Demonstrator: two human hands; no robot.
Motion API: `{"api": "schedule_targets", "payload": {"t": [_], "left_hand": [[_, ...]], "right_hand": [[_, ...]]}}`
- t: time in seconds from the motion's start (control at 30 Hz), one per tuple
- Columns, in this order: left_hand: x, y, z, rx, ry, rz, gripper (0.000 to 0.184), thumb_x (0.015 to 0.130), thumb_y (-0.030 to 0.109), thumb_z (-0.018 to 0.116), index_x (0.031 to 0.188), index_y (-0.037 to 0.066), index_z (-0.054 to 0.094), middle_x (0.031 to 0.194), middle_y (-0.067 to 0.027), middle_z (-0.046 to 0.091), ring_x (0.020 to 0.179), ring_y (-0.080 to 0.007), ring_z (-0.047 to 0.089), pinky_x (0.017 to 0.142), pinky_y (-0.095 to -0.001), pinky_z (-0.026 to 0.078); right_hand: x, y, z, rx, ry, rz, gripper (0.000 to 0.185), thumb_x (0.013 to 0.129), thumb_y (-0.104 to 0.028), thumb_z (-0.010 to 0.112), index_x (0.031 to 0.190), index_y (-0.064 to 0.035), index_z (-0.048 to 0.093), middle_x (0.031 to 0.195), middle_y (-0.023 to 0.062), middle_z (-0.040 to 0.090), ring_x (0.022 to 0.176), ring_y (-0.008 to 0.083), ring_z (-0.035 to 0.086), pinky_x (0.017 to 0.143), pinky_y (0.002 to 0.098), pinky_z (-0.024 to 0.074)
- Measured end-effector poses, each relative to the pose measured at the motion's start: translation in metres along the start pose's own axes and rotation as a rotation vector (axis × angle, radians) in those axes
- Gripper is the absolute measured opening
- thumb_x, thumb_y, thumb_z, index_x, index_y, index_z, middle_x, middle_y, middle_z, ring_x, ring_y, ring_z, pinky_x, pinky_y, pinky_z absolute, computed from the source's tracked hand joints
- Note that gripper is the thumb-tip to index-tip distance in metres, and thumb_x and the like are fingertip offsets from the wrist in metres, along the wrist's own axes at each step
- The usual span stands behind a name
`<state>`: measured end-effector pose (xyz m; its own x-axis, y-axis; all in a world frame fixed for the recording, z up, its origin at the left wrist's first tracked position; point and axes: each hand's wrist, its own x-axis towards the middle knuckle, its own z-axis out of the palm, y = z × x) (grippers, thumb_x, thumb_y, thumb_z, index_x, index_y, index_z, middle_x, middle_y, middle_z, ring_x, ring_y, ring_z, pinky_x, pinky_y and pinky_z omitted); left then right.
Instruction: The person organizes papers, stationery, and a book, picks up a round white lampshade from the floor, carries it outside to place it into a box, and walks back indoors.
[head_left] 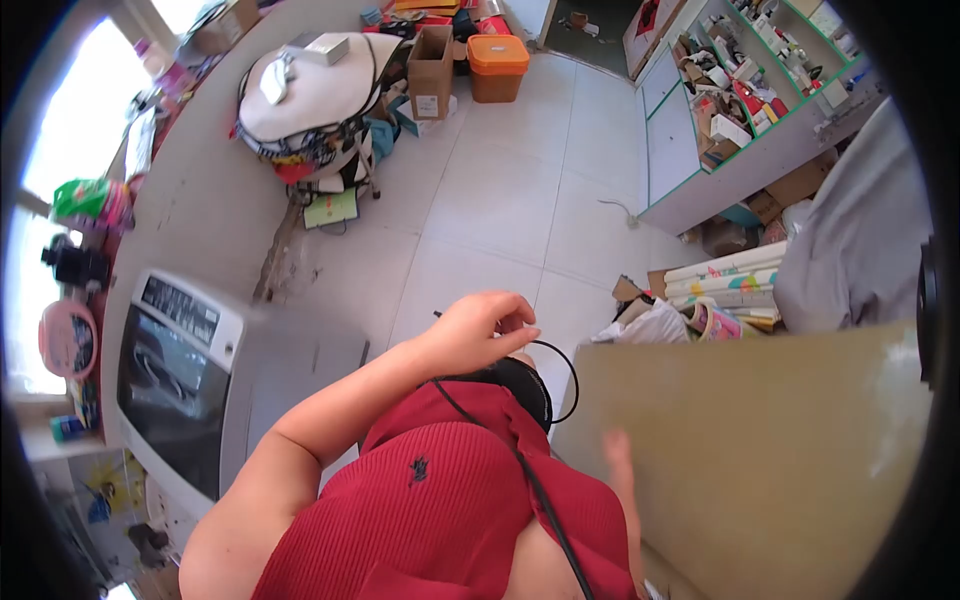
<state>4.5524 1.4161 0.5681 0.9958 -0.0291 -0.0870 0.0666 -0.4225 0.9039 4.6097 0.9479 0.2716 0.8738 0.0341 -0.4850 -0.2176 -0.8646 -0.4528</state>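
My left hand [485, 325] is in front of my waist, with its fingers curled toward the thumb. Whatever lies inside the curl, if anything, is hidden. A thin black cable [576, 375] loops out beside the fingertips and down to my dark shorts [525, 385]. Another stretch of black cable crosses my red ribbed top [425, 490] and passes under my left forearm. My right hand [618, 450] hangs low at my right side, smeared by motion, close to a large yellowish-brown panel [750, 440]. I cannot tell whether it touches the panel.
A top-loading washing machine [170, 385] stands at my left by the windowsill. Ahead, a heaped round stand [310, 95], a cardboard box [430, 75] and an orange bucket [497, 70] line the tiled floor [490, 200]. Packed shelves [760, 90] and rolls [725, 280] are at right.
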Motion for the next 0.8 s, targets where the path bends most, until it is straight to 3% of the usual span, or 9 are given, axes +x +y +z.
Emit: {"api": "schedule_targets", "payload": {"t": [0.27, 0.37, 0.4, 0.47, 0.53, 0.6, 0.67, 0.7, 0.8], "left_hand": [[0.309, -0.040, -0.054, -0.062, -0.037, 0.033, 0.020, 0.087, 0.019, 0.064, 0.097, 0.002, 0.062, 0.085, -0.0087, 0.064, 0.076, -0.0186, 0.061, 0.070, -0.0309, 0.050], [0.414, -0.016, -0.079, -0.058, -0.031, 0.040, 0.020, 0.087, 0.020, 0.064, 0.094, 0.001, 0.062, 0.083, -0.0104, 0.063, 0.075, -0.0192, 0.061, 0.066, -0.0306, 0.050], [0.384, -0.009, -0.074, -0.067, -0.025, 0.068, 0.020, 0.087, 0.019, 0.064, 0.096, 0.001, 0.062, 0.081, -0.0103, 0.062, 0.074, -0.0196, 0.061, 0.067, -0.0309, 0.050], [0.489, -0.004, -0.098, -0.095, -0.005, 0.077, 0.020, 0.087, 0.019, 0.064, 0.096, 0.001, 0.062, 0.081, -0.0102, 0.063, 0.074, -0.0197, 0.061, 0.068, -0.0309, 0.050], [0.541, -0.018, -0.129, -0.146, 0.098, 0.018, 0.019, 0.088, 0.017, 0.064, 0.096, 0.000, 0.061, 0.083, -0.0097, 0.064, 0.075, -0.0179, 0.063, 0.069, -0.0298, 0.051], [0.667, -0.043, -0.171, -0.242, 0.108, -0.076, 0.018, 0.088, 0.014, 0.064, 0.097, -0.001, 0.061, 0.086, -0.0070, 0.066, 0.078, -0.0126, 0.063, 0.075, -0.0274, 0.050], [0.654, -0.049, -0.169, -0.256, 0.129, -0.094, 0.018, 0.088, 0.014, 0.064, 0.097, -0.001, 0.061, 0.085, -0.0068, 0.066, 0.078, -0.0120, 0.062, 0.075, -0.0271, 0.050], [0.755, -0.073, -0.200, -0.257, 0.107, -0.126, 0.018, 0.089, 0.015, 0.064, 0.096, -0.001, 0.061, 0.084, -0.0065, 0.066, 0.078, -0.0115, 0.062, 0.074, -0.0270, 0.050], [0.866, -0.092, -0.243, -0.189, 0.093, -0.075, 0.019, 0.089, 0.017, 0.064, 0.094, -0.001, 0.062, 0.081, -0.0069, 0.064, 0.073, -0.0119, 0.061, 0.069, -0.0272, 0.050]], "right_hand": [[0.155, -0.004, 0.000, -0.080, -0.287, 0.350, 0.036, 0.088, -0.030, 0.060, 0.107, 0.0001, 0.060, 0.102, 0.0176, 0.065, 0.095, 0.0273, 0.062, 0.084, 0.0390, 0.0480], [0.259, -0.053, -0.037, -0.010, -0.242, 0.313, 0.036, 0.088, -0.029, 0.059, 0.109, 0.0006, 0.060, 0.104, 0.0187, 0.065, 0.096, 0.0288, 0.062, 0.085, 0.0394, 0.0479], [0.289, -0.065, -0.045, 0.030, -0.189, 0.233, 0.037, 0.088, -0.028, 0.059, 0.110, 0.0008, 0.060, 0.104, 0.0191, 0.065, 0.097, 0.0292, 0.062, 0.085, 0.0396, 0.0479], [0.407, -0.130, -0.096, 0.065, -0.087, 0.026, 0.037, 0.088, -0.028, 0.059, 0.111, 0.0011, 0.060, 0.106, 0.0198, 0.065, 0.098, 0.0302, 0.062, 0.086, 0.0399, 0.0478], [0.528, -0.290, -0.191, -0.145, -0.096, 0.000, 0.034, 0.089, -0.026, 0.054, 0.110, -0.0004, 0.060, 0.106, 0.0228, 0.063, 0.098, 0.0361, 0.060, 0.081, 0.0408, 0.0479], [0.709, -0.436, -0.255, 0.186, 0.211, -0.320, 0.034, 0.085, -0.029, 0.061, 0.106, -0.0014, 0.060, 0.102, 0.0195, 0.064, 0.094, 0.0352, 0.061, 0.084, 0.0391, 0.0481], [0.695, -0.496, -0.278, 0.307, 0.237, -0.421, 0.034, 0.087, -0.026, 0.062, 0.111, -0.0030, 0.059, 0.102, 0.0156, 0.065, 0.095, 0.0279, 0.062, 0.084, 0.0358, 0.0488], [0.776, -0.575, -0.308, 0.464, 0.223, -0.510, 0.033, 0.088, -0.026, 0.061, 0.113, -0.0039, 0.059, 0.102, 0.0141, 0.065, 0.095, 0.0254, 0.062, 0.085, 0.0347, 0.0488], [0.854, -0.616, -0.314, 0.401, 0.209, -0.535, 0.031, 0.089, -0.018, 0.062, 0.116, -0.0026, 0.058, 0.100, 0.0085, 0.065, 0.092, 0.0152, 0.060, 0.082, 0.0280, 0.0484]]}}
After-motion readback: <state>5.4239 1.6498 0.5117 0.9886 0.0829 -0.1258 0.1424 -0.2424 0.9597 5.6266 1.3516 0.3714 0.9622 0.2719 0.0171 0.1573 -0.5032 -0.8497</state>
